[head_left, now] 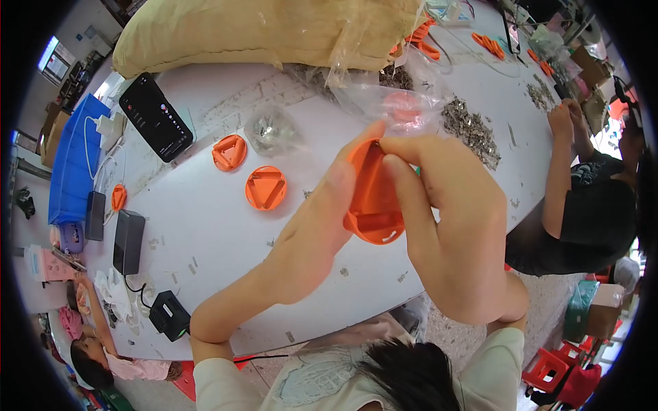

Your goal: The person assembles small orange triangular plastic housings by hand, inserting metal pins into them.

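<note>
My left hand [310, 218] holds a round orange plastic part [373, 181] with a triangular recess, tilted up above the table. Its fingers lie along the left and back of the part, partly hidden. My right hand [466, 219] closes thumb and forefinger on the part's upper right edge. Whether a tiny piece is pinched there too, I cannot tell. On the table left of my hands lie two similar orange parts, a nearer one [266, 188] and a farther one [229, 152], with small metal bits in their recesses.
A large tan sack [267, 34] spans the far side. Small metal pieces [469, 130] are heaped beside a clear plastic bag [384, 99]. Leftward are a phone [156, 118], a blue bin [74, 161] and a dark grey box [128, 241]. Other people sit at both sides.
</note>
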Motion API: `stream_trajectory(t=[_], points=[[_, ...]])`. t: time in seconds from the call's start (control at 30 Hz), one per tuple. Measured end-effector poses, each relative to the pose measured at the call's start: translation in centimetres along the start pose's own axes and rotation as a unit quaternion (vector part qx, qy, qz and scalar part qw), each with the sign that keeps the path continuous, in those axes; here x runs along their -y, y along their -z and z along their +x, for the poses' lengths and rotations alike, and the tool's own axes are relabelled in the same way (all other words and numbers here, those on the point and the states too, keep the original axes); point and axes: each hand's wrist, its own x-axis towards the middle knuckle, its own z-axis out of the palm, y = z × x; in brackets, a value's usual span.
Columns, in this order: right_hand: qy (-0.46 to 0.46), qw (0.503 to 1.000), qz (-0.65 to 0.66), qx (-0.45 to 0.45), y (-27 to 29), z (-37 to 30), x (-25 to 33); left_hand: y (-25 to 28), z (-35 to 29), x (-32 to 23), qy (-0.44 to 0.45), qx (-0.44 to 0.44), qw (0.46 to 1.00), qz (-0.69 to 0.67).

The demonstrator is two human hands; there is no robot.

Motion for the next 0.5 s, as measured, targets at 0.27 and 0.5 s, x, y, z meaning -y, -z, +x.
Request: stream_trajectory(t=[0.27,0.5], points=[[0.021,0.999,0.040,0.009,1.3,-0.2,-0.7,0.3,0.1,-0.1,0.000,0.002,0.995,-0.104],[0.092,0.994,0.048,-0.045,0.1,-0.2,-2.6,0.0,-0.5,-0.3,0.024,-0.012,0.977,-0.210]])
